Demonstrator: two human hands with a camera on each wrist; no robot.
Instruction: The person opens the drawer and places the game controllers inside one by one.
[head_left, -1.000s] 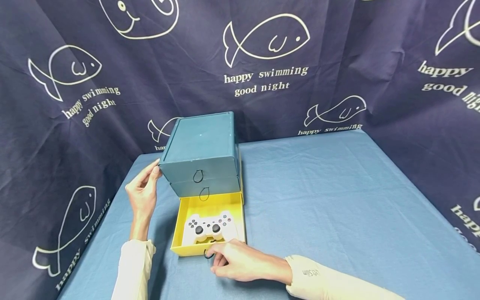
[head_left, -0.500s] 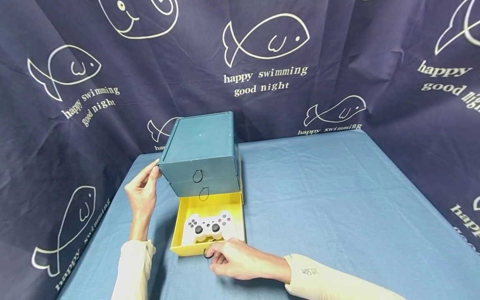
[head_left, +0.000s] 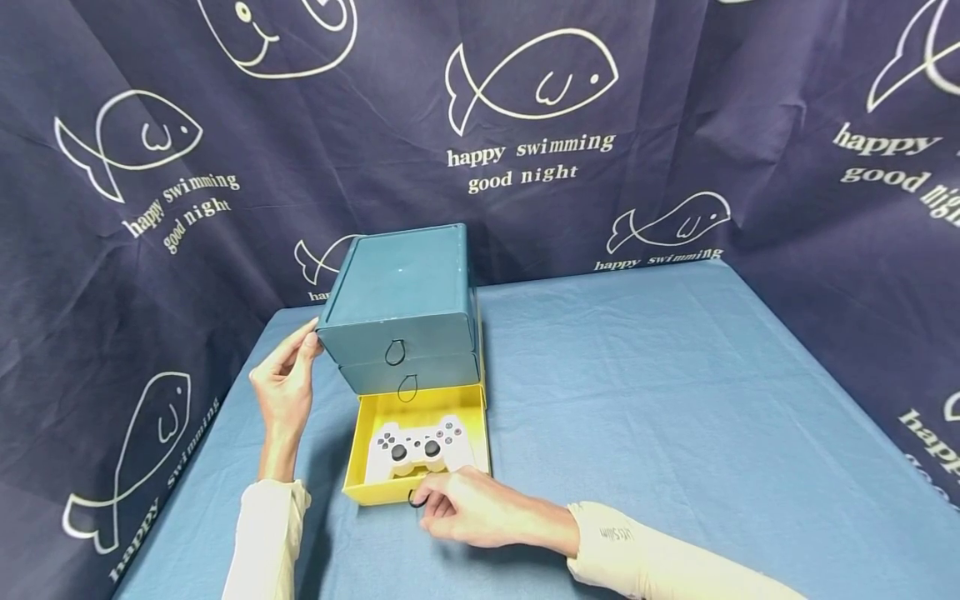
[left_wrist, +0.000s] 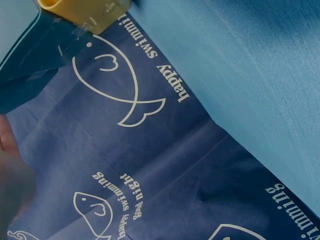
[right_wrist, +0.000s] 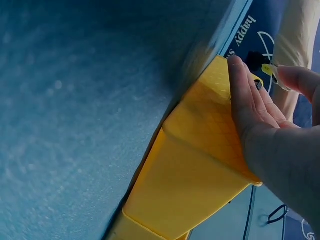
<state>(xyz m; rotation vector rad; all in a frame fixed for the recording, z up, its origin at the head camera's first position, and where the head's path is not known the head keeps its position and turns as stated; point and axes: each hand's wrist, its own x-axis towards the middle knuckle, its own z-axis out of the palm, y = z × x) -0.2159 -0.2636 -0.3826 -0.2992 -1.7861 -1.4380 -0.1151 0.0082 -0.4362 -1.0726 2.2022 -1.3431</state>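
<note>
A blue-green drawer unit (head_left: 397,275) stands at the back left, with a yellow bottom drawer (head_left: 378,493) pulled out. Inside that drawer lies a white game controller (head_left: 416,457) with two black thumbsticks. My right hand (head_left: 480,508) presses its fingers against the drawer's front, beside the black loop pull (head_left: 415,501); in the right wrist view its fingers (right_wrist: 240,92) are nearly straight, with the thumb apart. My left hand (head_left: 285,392) touches the unit's left front corner with its fingertips. Only the edge of the left hand (left_wrist: 12,175) shows in the left wrist view.
Two upper drawer fronts, each with a black loop pull (head_left: 395,352), sit flush above the yellow drawer. A blue cloth (head_left: 637,400) covers the table. Dark fabric (head_left: 540,217) with fish drawings hangs around the back and sides.
The yellow drawer has slid slightly inward, away from me, with the controller in it. My right hand has moved forward along with the drawer front. The left hand stays at the corner.
</note>
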